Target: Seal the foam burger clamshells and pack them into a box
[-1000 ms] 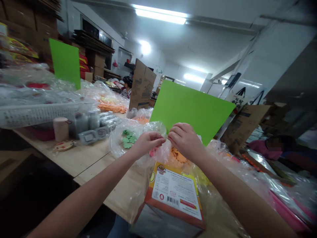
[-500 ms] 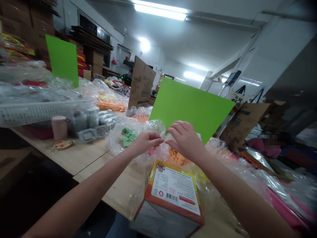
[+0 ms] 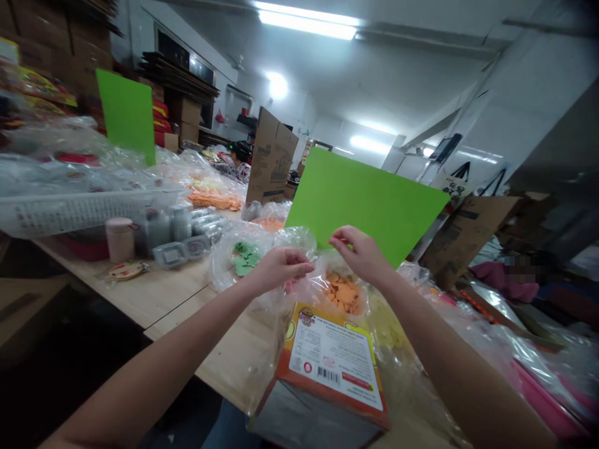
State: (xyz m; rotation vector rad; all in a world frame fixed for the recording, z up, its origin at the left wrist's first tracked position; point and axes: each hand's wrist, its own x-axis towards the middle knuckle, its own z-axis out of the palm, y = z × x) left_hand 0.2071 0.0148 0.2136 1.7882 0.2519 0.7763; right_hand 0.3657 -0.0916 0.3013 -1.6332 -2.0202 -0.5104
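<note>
My left hand point(image 3: 283, 271) is above a clear plastic bag with pink pieces point(image 3: 290, 285). Its thumb presses against the curled fingers, and anything between them is too small to make out. My right hand point(image 3: 358, 252) is a short way to the right, fingers drawn together in front of a green board point(image 3: 365, 199); what its fingertips pinch, if anything, does not show. Orange cut-out pieces point(image 3: 344, 293) lie in a bag below it. Green pieces point(image 3: 244, 259) fill another bag to the left. Nearest me stands an orange and yellow printed box point(image 3: 333, 362).
Left on the wooden table point(image 3: 187, 312) are a pink lidded cup point(image 3: 120, 240), clear plastic containers point(image 3: 180, 251) and a white basket point(image 3: 84, 212). A cardboard sheet point(image 3: 269, 156) stands behind. Bagged yellow pieces point(image 3: 390, 324) lie at right. A person in pink point(image 3: 503, 277) is at far right.
My right hand has moved right, away from my left hand, and its fingers have drawn closer together. The left hand stays nearly in place. More of the orange pieces shows.
</note>
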